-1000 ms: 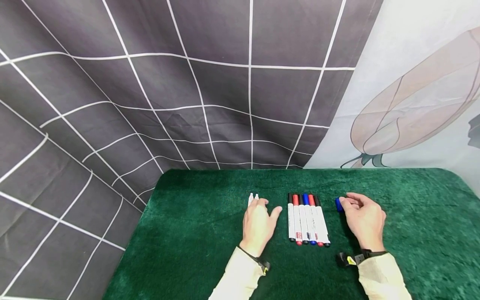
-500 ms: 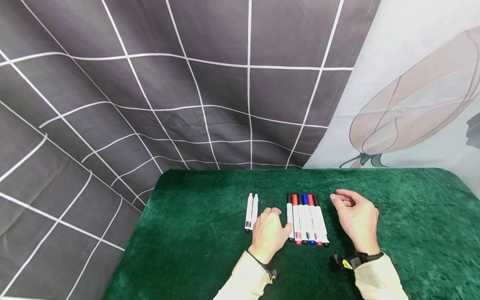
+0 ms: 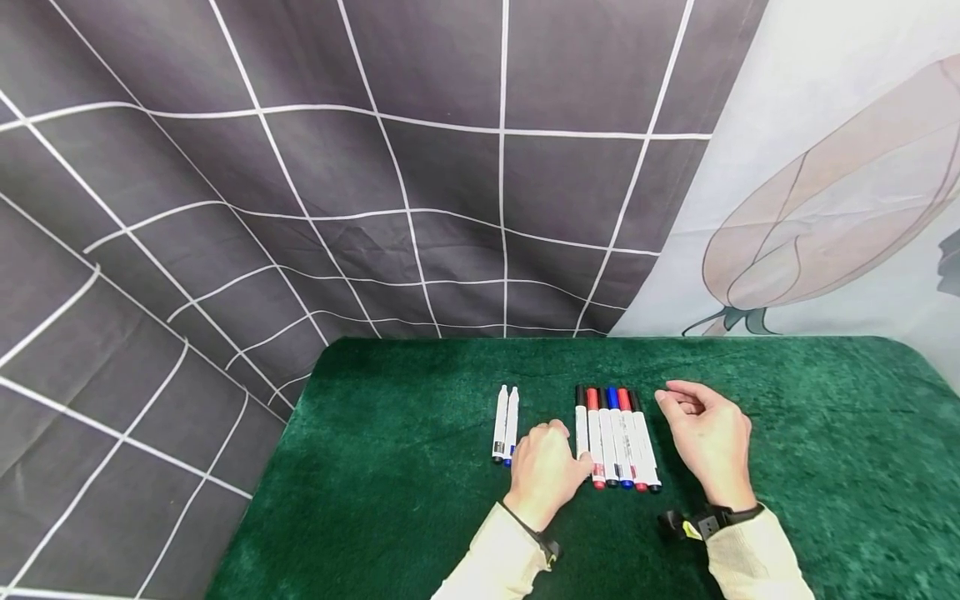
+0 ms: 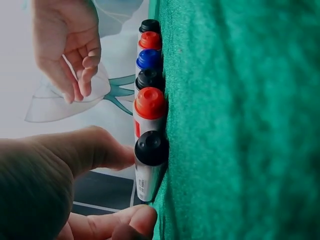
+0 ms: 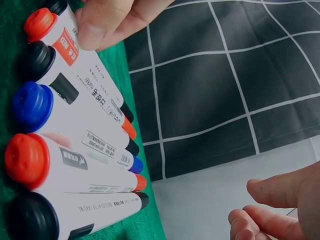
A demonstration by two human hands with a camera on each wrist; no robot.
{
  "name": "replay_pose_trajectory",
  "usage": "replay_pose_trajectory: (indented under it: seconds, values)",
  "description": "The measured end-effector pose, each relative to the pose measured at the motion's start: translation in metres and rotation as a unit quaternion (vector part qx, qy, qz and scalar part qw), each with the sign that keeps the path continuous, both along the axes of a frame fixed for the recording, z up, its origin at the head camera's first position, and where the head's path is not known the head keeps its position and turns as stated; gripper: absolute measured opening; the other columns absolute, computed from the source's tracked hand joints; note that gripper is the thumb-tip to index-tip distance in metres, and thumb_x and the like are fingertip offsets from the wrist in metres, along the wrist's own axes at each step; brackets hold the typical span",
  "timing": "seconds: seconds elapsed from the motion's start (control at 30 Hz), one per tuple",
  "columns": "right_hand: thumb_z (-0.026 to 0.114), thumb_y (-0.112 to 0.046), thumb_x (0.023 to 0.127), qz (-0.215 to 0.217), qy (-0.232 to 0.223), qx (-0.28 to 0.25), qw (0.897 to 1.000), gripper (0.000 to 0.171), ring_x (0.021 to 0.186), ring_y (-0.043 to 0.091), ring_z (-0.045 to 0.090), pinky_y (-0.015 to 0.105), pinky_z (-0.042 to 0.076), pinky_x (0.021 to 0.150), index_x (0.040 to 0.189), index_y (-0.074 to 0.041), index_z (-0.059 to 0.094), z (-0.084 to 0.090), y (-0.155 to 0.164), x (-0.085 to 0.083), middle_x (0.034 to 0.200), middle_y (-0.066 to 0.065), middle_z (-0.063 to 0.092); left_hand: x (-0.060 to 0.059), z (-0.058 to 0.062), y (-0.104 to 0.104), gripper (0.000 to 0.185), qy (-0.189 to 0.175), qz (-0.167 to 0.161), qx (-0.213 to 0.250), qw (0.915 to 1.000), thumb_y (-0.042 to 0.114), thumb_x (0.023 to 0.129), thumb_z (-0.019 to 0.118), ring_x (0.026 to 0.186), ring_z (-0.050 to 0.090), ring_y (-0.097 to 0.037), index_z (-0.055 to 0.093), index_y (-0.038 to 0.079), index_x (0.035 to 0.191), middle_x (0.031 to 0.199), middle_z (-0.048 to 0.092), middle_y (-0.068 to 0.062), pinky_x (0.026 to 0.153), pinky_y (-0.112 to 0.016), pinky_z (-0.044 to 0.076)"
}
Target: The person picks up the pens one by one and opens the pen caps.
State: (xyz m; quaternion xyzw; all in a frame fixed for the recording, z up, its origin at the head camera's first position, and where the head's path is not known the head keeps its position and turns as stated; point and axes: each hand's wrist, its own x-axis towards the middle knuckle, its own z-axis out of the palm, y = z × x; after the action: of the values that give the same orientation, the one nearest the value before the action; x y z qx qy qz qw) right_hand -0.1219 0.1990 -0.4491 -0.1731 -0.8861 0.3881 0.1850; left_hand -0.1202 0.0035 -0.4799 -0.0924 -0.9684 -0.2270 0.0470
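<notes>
Just left of your left hand (image 3: 546, 473), two white markers (image 3: 499, 425) lie with no coloured caps on their upper ends. Your left thumb touches the black-capped marker (image 3: 581, 423), fingers along its other side; whether that is a firm pinch, I can't tell. Right of your thumb, the red-capped marker (image 3: 596, 437) lies so close that a sideways slip could nudge it and spread the row (image 3: 628, 446). Beyond that, your right hand (image 3: 708, 442) hovers loosely curled, holding nothing.
</notes>
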Motion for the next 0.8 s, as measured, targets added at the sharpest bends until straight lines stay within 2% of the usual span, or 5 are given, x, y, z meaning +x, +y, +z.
replay_pose_trajectory:
  seconds: [0.13, 0.4, 0.6, 0.8]
  values:
    - [0.071, -0.024, 0.094, 0.005, 0.008, 0.006, 1.000, 0.026, 0.077, 0.019, 0.063, 0.022, 0.039, 0.060, 0.110, -0.003, 0.075, -0.0010, -0.0007, 0.0003, 0.093, 0.013, 0.075, 0.0010, 0.0007, 0.0009, 0.036, -0.001, 0.002, 0.008, 1.0000, 0.035, 0.079, 0.081, 0.050, 0.050, -0.015, 0.057, 0.012, 0.067, 0.058, 0.052, 0.001, 0.046, -0.028, 0.036]
    - [0.071, -0.023, 0.094, 0.011, 0.018, 0.011, 1.000, 0.026, 0.076, 0.018, 0.062, 0.020, 0.039, 0.058, 0.109, -0.003, 0.075, -0.0016, -0.0022, 0.0003, 0.094, 0.013, 0.075, 0.0038, 0.0010, 0.0038, 0.043, -0.024, 0.006, 0.006, 0.9997, 0.032, 0.078, 0.080, 0.044, 0.042, -0.012, 0.049, 0.017, 0.052, 0.049, 0.042, 0.006, 0.042, -0.027, 0.031]
    - [0.071, -0.023, 0.094, 0.013, 0.013, 0.010, 1.000, 0.026, 0.075, 0.019, 0.062, 0.021, 0.040, 0.058, 0.109, -0.003, 0.075, -0.0015, -0.0036, 0.0003, 0.090, 0.013, 0.074, 0.0038, -0.0006, 0.0033, 0.041, 0.007, 0.001, -0.003, 1.0000, 0.028, 0.073, 0.083, 0.044, 0.044, -0.013, 0.049, 0.017, 0.051, 0.049, 0.046, 0.005, 0.043, -0.027, 0.034]
    - [0.069, -0.025, 0.096, 0.019, -0.003, 0.008, 1.000, 0.027, 0.076, 0.021, 0.062, 0.024, 0.042, 0.057, 0.111, -0.003, 0.074, -0.0008, -0.0063, 0.0004, 0.091, 0.013, 0.073, 0.0020, -0.0009, -0.0008, 0.042, 0.039, 0.000, -0.052, 0.9979, 0.028, 0.071, 0.082, 0.044, 0.045, -0.014, 0.047, 0.016, 0.050, 0.049, 0.046, 0.004, 0.042, -0.028, 0.031]
